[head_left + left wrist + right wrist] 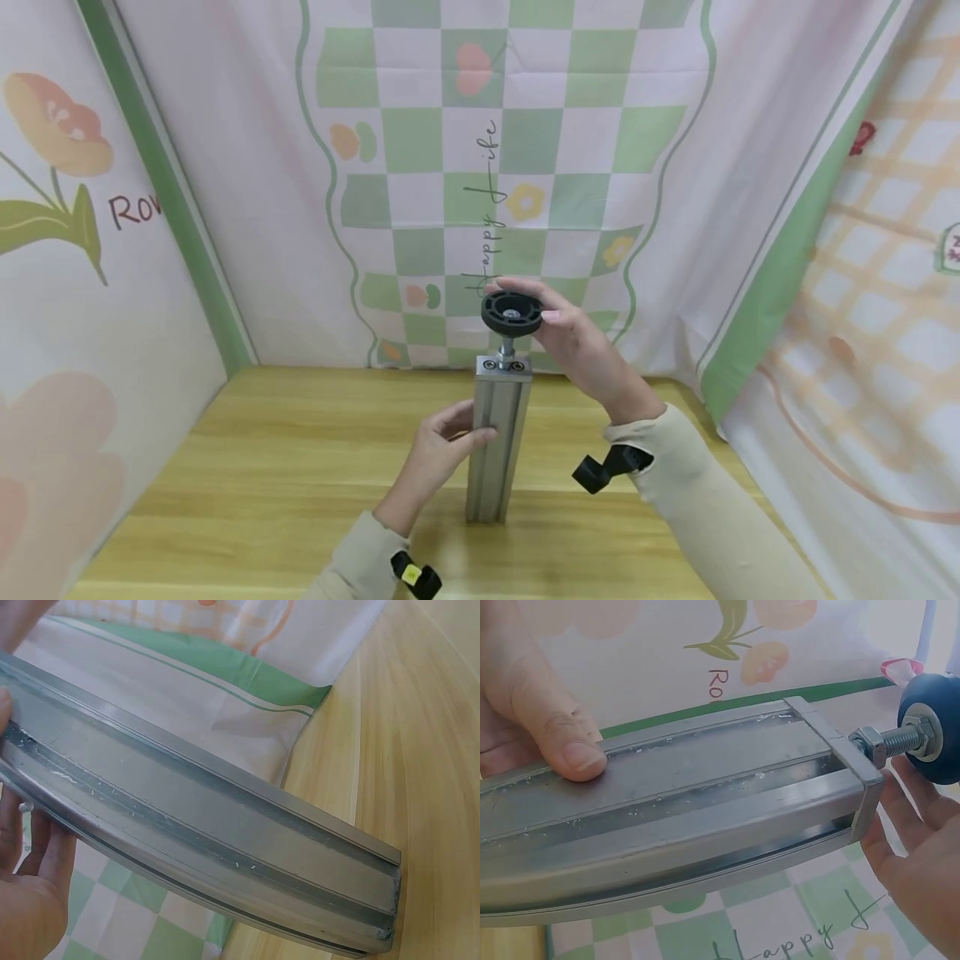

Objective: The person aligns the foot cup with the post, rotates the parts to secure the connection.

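Observation:
A slotted aluminium profile (501, 454) stands upright on the table in the head view. My left hand (441, 446) grips it around mid-height, thumb (577, 759) across one face and the other fingers behind. On its upper end is a metal end plate (862, 780) with screws. From this plate rises a threaded stud (901, 741) with a hex nut (868, 744). The stud carries a round black levelling foot (512, 327), its hollow underside facing up. My right hand (588, 354) holds the foot by its rim, one finger stretched behind it. Small shavings cling inside the profile's grooves.
The wooden table (300, 467) extends around the profile's lower end. Behind it hangs a checked green and white curtain (412, 142), with more printed cloth on both sides. Black camera mounts (611, 468) sit on both wrists.

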{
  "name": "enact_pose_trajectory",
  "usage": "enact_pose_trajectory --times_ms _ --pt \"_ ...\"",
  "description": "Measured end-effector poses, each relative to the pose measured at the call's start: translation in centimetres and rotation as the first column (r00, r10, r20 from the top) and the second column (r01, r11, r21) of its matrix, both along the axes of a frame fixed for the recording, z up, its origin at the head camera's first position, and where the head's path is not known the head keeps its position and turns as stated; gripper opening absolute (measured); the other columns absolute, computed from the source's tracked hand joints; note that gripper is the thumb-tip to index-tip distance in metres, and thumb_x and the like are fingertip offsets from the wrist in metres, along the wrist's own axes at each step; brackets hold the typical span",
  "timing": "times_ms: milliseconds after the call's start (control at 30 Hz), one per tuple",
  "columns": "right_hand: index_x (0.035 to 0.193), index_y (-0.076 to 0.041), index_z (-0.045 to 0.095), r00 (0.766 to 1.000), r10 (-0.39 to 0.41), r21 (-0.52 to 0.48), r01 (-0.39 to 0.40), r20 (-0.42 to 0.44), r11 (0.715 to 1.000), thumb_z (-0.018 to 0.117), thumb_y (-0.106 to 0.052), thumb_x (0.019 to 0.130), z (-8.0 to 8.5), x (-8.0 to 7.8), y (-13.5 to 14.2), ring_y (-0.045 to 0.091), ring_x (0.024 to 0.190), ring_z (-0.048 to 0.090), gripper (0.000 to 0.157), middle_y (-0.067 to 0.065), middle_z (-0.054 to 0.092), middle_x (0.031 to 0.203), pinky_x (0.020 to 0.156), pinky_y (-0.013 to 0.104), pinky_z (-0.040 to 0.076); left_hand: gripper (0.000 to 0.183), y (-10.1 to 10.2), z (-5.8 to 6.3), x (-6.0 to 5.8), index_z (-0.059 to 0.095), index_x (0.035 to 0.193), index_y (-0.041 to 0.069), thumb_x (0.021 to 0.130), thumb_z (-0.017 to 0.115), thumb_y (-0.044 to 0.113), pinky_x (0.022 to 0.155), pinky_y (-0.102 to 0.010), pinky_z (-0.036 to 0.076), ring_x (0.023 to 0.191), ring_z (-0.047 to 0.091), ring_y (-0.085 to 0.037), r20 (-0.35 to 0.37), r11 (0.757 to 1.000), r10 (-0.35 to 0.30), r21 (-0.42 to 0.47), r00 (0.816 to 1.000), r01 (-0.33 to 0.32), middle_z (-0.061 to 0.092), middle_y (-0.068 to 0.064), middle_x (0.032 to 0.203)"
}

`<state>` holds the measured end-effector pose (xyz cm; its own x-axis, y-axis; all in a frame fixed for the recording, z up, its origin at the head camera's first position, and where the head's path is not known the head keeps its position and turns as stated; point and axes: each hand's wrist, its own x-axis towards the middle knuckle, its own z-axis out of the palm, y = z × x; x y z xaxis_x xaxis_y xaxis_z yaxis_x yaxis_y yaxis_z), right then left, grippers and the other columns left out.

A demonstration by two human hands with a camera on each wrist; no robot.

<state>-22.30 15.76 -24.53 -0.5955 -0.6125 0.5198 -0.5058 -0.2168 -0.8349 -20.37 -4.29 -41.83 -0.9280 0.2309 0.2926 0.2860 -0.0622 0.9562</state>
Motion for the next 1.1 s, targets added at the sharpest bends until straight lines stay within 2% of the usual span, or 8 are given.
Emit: enact_pose_trajectory --times_ms 233,433,567,700,800,933,1000,1100 --pt "0.150 -0.010 0.044 1.000 -0.008 0.007 0.009 -0.021 1.000 0.030 -0.011 0.099 0.12 0.04 -0.03 0.034 0.141 0.033 0.053 0.022 0.038 0.152 0.117 0.049 0.019 0.047 -0.10 -0.03 0.03 0.066 0.131 0.016 0.088 0.080 0.031 0.095 -0.036 0.053 0.107 0.065 -0.021 0.002 1.000 -0.004 -0.002 1.000 0.004 0.071 -0.004 0.114" --pt "0.149 -0.009 0.046 0.998 -0.059 0.019 0.059 -0.022 0.998 0.036 -0.014 0.100 -0.01 -0.05 0.20 0.032 0.142 0.034 0.051 0.015 0.043 0.151 0.119 0.049 0.016 0.046 -0.07 -0.09 -0.18 0.067 0.130 0.014 0.088 0.080 0.029 0.095 -0.035 0.053 0.107 0.065 -0.021 -0.002 1.000 -0.002 -0.001 1.000 0.002 0.071 -0.004 0.114" --pt "0.150 -0.009 0.042 0.993 -0.119 0.046 0.119 -0.007 0.992 0.042 -0.013 0.099 -0.11 0.00 0.31 0.030 0.135 0.043 0.051 0.015 0.045 0.148 0.114 0.041 0.030 0.046 -0.08 -0.09 -0.16 0.067 0.129 0.014 0.088 0.080 0.028 0.095 -0.034 0.053 0.106 0.066 -0.021 0.005 1.000 0.005 -0.010 1.000 -0.005 0.072 -0.005 0.113" --pt "0.151 -0.008 0.037 0.984 -0.179 0.064 0.178 0.012 0.982 0.051 -0.012 0.097 -0.05 0.16 0.32 0.028 0.121 0.055 0.056 0.017 0.046 0.141 0.096 0.034 0.051 0.046 -0.06 -0.07 -0.16 0.067 0.129 0.013 0.088 0.080 0.027 0.095 -0.036 0.053 0.106 0.066 -0.021 0.009 1.000 0.008 -0.005 1.000 -0.008 0.072 -0.006 0.113" --pt "0.150 -0.012 0.037 0.979 -0.203 0.063 0.201 0.036 0.978 0.060 -0.012 0.096 0.04 0.31 0.26 0.026 0.113 0.057 0.059 0.016 0.046 0.135 0.089 0.034 0.055 0.046 -0.08 -0.11 -0.20 0.067 0.130 0.014 0.088 0.080 0.028 0.095 -0.037 0.053 0.106 0.066 -0.021 0.008 1.000 0.007 -0.005 1.000 -0.007 0.072 -0.005 0.113" --pt "0.147 -0.016 0.037 0.975 -0.221 0.055 0.220 0.030 0.974 0.071 -0.015 0.093 0.03 0.34 0.15 0.026 0.111 0.056 0.064 0.016 0.045 0.129 0.092 0.031 0.052 0.047 -0.14 -0.15 -0.20 0.067 0.130 0.016 0.088 0.080 0.032 0.094 -0.036 0.054 0.107 0.066 -0.021 -0.002 1.000 -0.001 -0.010 1.000 0.001 0.072 -0.003 0.114" --pt "0.148 -0.016 0.035 0.977 -0.215 0.060 0.214 0.008 0.975 0.069 -0.017 0.095 0.02 0.33 0.06 0.027 0.117 0.054 0.063 0.015 0.043 0.134 0.093 0.030 0.051 0.047 -0.16 -0.15 -0.20 0.067 0.130 0.017 0.088 0.080 0.033 0.093 -0.036 0.054 0.107 0.066 -0.021 -0.008 1.000 -0.006 -0.012 1.000 0.006 0.072 -0.002 0.114" --pt "0.151 -0.014 0.032 0.982 -0.187 0.074 0.188 -0.030 0.979 0.056 -0.021 0.100 0.05 0.28 -0.08 0.028 0.129 0.048 0.057 0.013 0.038 0.146 0.104 0.034 0.044 0.047 -0.18 -0.15 -0.20 0.067 0.130 0.019 0.087 0.080 0.034 0.093 -0.036 0.054 0.107 0.066 -0.020 -0.007 1.000 -0.007 -0.012 1.000 0.007 0.072 -0.001 0.114"
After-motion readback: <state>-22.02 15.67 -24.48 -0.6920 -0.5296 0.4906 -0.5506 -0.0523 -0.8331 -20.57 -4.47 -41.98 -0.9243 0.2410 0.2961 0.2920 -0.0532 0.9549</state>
